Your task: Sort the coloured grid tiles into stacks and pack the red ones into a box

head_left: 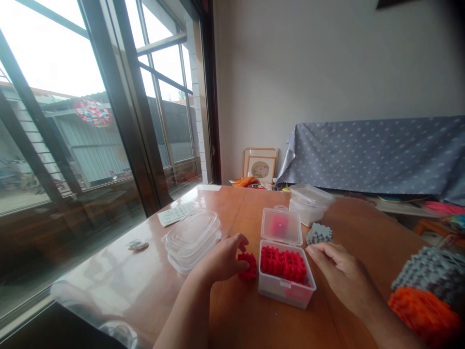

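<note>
My left hand (222,259) is closed on a red interlocking block cube (248,265) that rests on the wooden table (145,281), just left of an open clear plastic box (286,283). The box holds more red block cubes (284,264), and its hinged lid (282,226) stands up behind it. My right hand (339,271) lies to the right of the box with fingers stretched out and nothing in it. A grey block piece (318,234) sits just beyond its fingertips.
A stack of clear lids (192,237) lies left of my left hand. A closed clear box (309,203) stands behind the grey piece. Grey blocks (428,271) and orange blocks (425,312) pile at the right edge. A paper sheet (177,214) lies near the window.
</note>
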### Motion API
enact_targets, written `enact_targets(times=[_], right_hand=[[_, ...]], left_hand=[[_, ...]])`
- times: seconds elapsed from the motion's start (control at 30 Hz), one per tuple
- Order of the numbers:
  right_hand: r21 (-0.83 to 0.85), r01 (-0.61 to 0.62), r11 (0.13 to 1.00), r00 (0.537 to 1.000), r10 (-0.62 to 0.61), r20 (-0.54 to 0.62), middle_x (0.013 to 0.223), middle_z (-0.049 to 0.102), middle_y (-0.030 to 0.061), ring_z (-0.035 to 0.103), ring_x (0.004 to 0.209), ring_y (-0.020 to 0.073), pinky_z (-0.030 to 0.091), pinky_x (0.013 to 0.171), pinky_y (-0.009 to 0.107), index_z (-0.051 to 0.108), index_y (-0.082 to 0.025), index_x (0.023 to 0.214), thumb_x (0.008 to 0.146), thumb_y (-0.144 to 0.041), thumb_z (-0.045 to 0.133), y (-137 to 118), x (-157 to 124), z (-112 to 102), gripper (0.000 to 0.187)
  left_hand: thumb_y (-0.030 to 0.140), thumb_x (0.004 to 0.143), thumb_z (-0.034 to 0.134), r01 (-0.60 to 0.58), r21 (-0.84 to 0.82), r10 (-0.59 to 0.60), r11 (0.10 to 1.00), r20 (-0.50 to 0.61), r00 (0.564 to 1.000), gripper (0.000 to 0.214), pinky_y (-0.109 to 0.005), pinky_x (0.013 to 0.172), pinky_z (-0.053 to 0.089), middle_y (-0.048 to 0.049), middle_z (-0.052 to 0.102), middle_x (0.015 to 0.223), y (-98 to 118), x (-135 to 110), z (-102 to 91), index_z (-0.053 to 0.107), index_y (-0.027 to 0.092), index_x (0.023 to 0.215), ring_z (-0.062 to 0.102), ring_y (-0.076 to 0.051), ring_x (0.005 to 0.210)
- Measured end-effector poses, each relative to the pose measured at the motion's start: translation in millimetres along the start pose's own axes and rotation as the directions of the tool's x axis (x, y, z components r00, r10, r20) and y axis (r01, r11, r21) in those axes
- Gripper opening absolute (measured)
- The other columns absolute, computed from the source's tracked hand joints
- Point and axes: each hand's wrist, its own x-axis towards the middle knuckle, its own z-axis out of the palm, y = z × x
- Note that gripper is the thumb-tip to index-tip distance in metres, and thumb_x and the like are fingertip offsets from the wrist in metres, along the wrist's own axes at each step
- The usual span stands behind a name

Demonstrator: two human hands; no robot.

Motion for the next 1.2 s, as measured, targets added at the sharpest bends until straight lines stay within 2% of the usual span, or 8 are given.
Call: enact_targets(times=[0.13,0.3,0.57,0.77,0.9,1.03,1.2], right_hand=[[0.002,-0.014,1.000,1.000,0.014,-0.005,0.088,0.070,0.0034,0.063,0.088,0.0234,0.047,0.079,0.033,0.069,-0.026,0.087,0.097,-0.053,0.051,1,0,0,0.034],[0.004,-0.010,1.000,1.000,0.010,-0.024,0.091,0.072,0.0039,0.064,0.090,0.0243,0.048,0.079,0.034,0.070,-0.026,0.090,0.096,-0.053,0.051,5,0,0,0.034],[0.022,-0.048,0.999,0.999,0.048,-0.012,0.089,0.072,0.0017,0.065,0.087,0.0227,0.048,0.078,0.031,0.070,-0.026,0.088,0.096,-0.054,0.052,7,0,2,0.033],[0.036,-0.079,0.996,0.997,0.079,-0.018,0.092,0.071,0.0009,0.064,0.089,0.0217,0.047,0.080,0.030,0.070,-0.026,0.090,0.096,-0.054,0.053,8,1,2,0.033],[0.035,-0.074,0.997,0.997,0.075,-0.023,0.089,0.071,0.0002,0.064,0.086,0.0213,0.046,0.078,0.029,0.069,-0.026,0.089,0.096,-0.053,0.053,8,0,1,0.032],[0.039,-0.076,0.996,0.996,0.078,-0.038,0.086,0.070,-0.0007,0.063,0.084,0.0208,0.045,0.076,0.029,0.069,-0.026,0.089,0.096,-0.052,0.052,6,-1,0,0.032],[0.046,-0.105,0.993,0.991,0.108,-0.073,0.083,0.069,-0.0010,0.062,0.081,0.0201,0.044,0.073,0.028,0.069,-0.025,0.089,0.095,-0.053,0.053,0,-1,0,0.033]], left_hand=[[0.024,0.070,0.071,-0.007,-0.038,0.007,0.999,-0.005,1.000,0.044,-0.033,0.084,0.050,-0.0029,0.068,0.110,0,-2,-2.0,0.060,0.025,0.113,0.063,-0.021,0.096],[0.026,0.072,0.070,-0.008,0.032,0.008,0.999,0.004,1.000,0.039,-0.031,0.079,0.050,-0.0034,0.066,0.106,3,-5,-6.7,0.061,0.024,0.109,0.062,-0.021,0.092],[0.022,0.063,0.076,-0.048,0.135,0.034,0.990,0.103,0.994,0.032,-0.029,0.074,0.048,-0.0037,0.064,0.099,7,-5,-7.2,0.065,0.024,0.093,0.060,-0.022,0.089],[0.018,0.063,0.073,-0.078,0.123,0.062,0.989,0.125,0.990,0.022,-0.028,0.071,0.046,-0.0027,0.065,0.093,5,-1,-2.9,0.069,0.024,0.084,0.060,-0.021,0.086],[0.020,0.067,0.070,-0.075,0.034,0.068,0.997,0.179,0.981,0.017,-0.027,0.068,0.045,-0.0015,0.066,0.093,4,-2,-5.8,0.070,0.023,0.084,0.060,-0.018,0.079],[0.029,0.076,0.067,0.033,-0.102,-0.006,0.994,0.252,0.968,0.012,-0.025,0.063,0.043,0.0001,0.067,0.085,4,-6,-13.7,0.069,0.021,0.086,0.058,-0.016,0.074],[0.037,0.084,0.067,0.051,-0.325,0.027,0.944,0.233,0.972,0.019,-0.024,0.061,0.039,0.0021,0.060,0.076,8,-11,-24.0,0.064,0.018,0.085,0.051,-0.012,0.069]])
